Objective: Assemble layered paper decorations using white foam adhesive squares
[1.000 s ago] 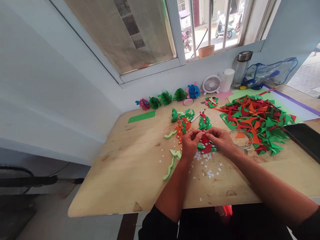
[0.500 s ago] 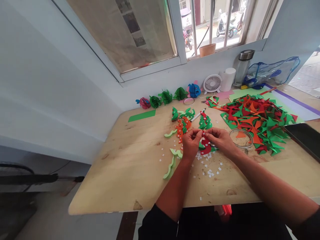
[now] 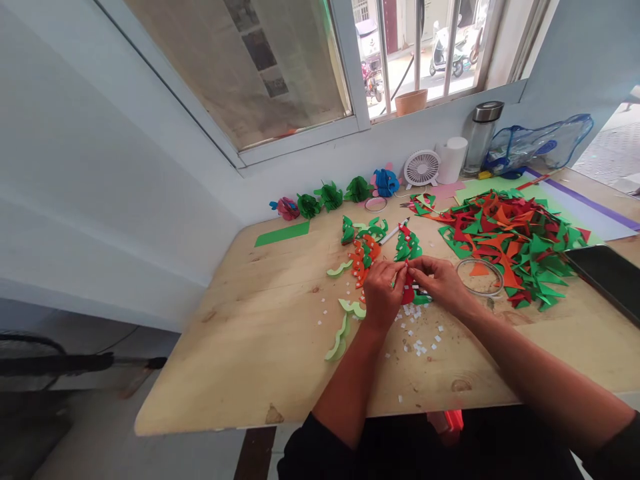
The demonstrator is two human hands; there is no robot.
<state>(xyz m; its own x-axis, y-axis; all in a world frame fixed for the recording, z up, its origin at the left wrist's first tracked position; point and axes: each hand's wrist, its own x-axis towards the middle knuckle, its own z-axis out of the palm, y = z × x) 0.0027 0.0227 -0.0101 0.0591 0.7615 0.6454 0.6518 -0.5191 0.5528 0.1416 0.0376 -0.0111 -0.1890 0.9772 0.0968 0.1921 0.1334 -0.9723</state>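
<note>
Between my two hands is a red paper piece with small white squares on it. My left hand pinches its upper end from the left, and my right hand pinches it from the right, the fingertips nearly touching. Green paper shows beside and under it. Just beyond stands a green and red paper stack. Orange paper pieces with white squares lie to the left of my hands. Small white squares are scattered on the table below them. Pale green wavy strips lie near my left forearm.
A large heap of red, orange and green scraps covers the right side, with a metal ring by it. A phone lies at far right. Along the wall stand paper figures, a fan and a bottle.
My left hand has turned a little, its fingers now covering more of the red paper. The view has shifted slightly.
</note>
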